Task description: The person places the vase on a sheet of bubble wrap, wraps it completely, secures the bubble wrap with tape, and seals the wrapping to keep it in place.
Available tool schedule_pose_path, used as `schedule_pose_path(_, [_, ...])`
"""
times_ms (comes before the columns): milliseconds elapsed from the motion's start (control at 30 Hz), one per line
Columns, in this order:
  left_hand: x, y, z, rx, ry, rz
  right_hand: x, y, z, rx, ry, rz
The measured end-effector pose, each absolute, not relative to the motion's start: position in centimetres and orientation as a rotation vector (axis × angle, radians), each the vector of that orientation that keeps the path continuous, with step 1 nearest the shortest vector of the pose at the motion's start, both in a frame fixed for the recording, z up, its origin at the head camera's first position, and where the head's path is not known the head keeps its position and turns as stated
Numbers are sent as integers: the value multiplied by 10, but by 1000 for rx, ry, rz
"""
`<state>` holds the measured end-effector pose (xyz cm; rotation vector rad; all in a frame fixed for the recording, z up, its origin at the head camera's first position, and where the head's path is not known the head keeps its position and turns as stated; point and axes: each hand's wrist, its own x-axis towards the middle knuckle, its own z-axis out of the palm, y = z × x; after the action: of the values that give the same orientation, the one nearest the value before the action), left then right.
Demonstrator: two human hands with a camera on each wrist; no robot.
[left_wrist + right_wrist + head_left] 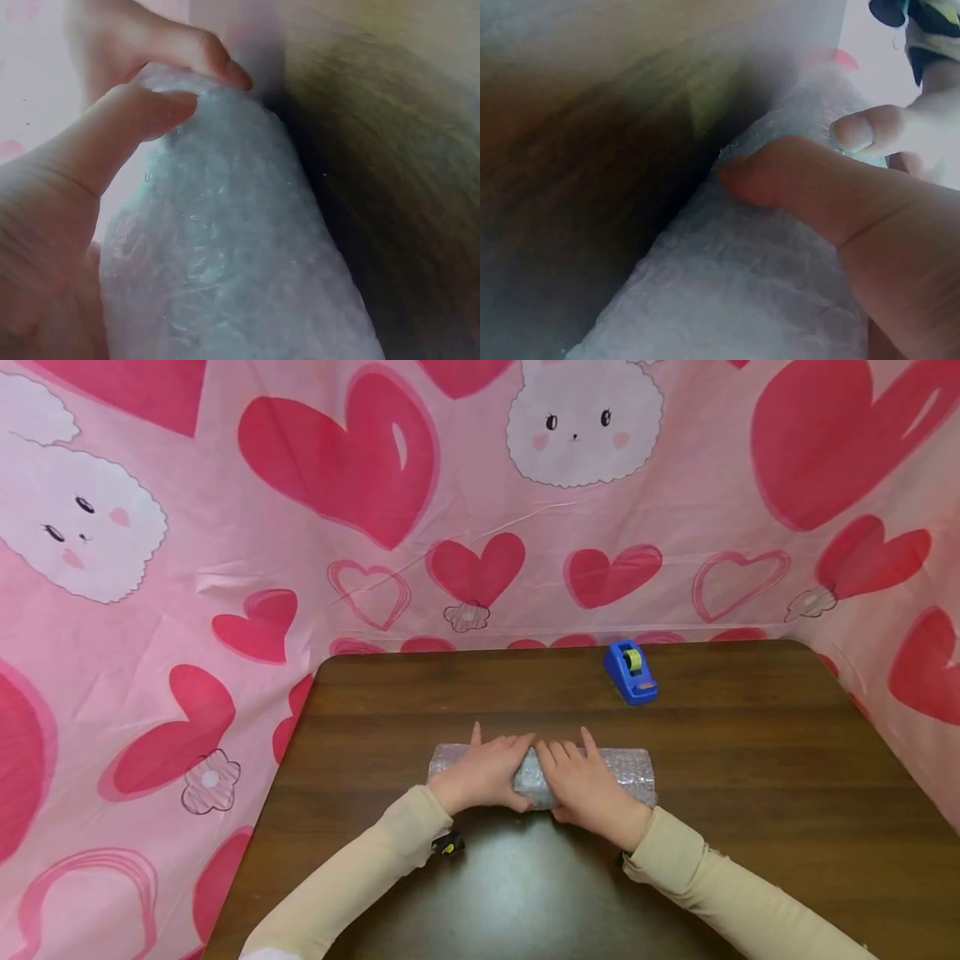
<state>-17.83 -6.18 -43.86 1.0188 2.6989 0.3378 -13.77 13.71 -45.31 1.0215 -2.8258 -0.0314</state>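
Observation:
A roll of clear bubble wrap (pixel 535 781) lies crosswise on the table. My left hand (pixel 483 774) holds it left of the middle, fingers over the top and far side and thumb on the near side. Just to the right, my right hand (pixel 588 783) grips it the same way, the hands close together. From the left wrist, the wrap (pixel 240 225) shows bumpy and shiny, with the left thumb (pixel 142 120) on its surface. In the right wrist view, the right thumb (pixel 795 172) presses on the wrap (pixel 727 285). What is inside the roll is hidden.
A blue tape dispenser (pixel 637 692) with a yellowish tape roll stands near the table's back edge, right of the middle. The dark wooden table (pixel 750 735) is bordered by a pink cloth (pixel 300 552) with hearts and bunny faces behind and on both sides.

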Motion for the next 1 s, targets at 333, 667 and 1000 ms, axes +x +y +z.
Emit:
schedule_pose_path(333, [-165,-68,-441,1216,2980,194,-154,135,-440,1000,-3024,102])
schedule_pose_path(667, [-153,-58,-455,1253,3063,-149,-166,136,-428,941,-3195,103])
schedule_pose_path(1000, [-162,-50,-465,1190,3138,-323,-146,139,-437,921,-2881,-44])
